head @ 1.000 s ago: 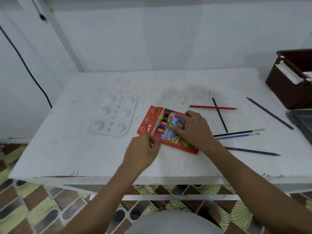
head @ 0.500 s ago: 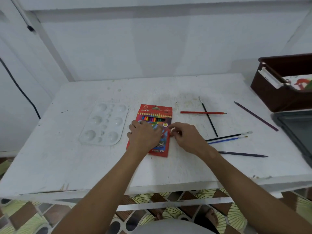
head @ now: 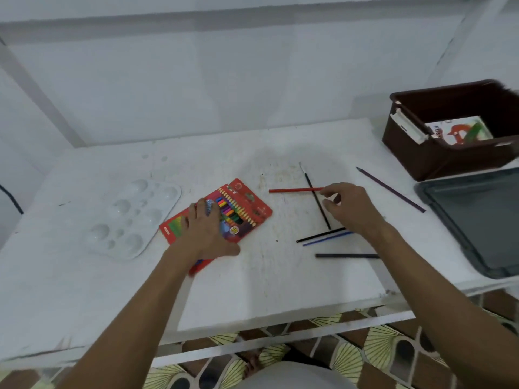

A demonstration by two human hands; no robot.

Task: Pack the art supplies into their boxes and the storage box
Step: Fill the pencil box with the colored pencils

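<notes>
White table [head: 252,290] against a pale wall, tiled floor below; I note motion blur across the frame. Brown storage box [head: 438,161] at far right is cut off by the edge, with a printed box partly visible inside; grey lid [head: 477,220] beside it is also cropped. My left hand [head: 207,231] lies flat on the red pencil box [head: 252,209], fingers extended, covering its lower part. My right hand [head: 351,209] has loosely curled fingers at the end of the red pencil [head: 292,190]; I cannot tell whether it grips. Loose pencils and brushes lie around it. White palette [head: 132,220] sits at left.
</notes>
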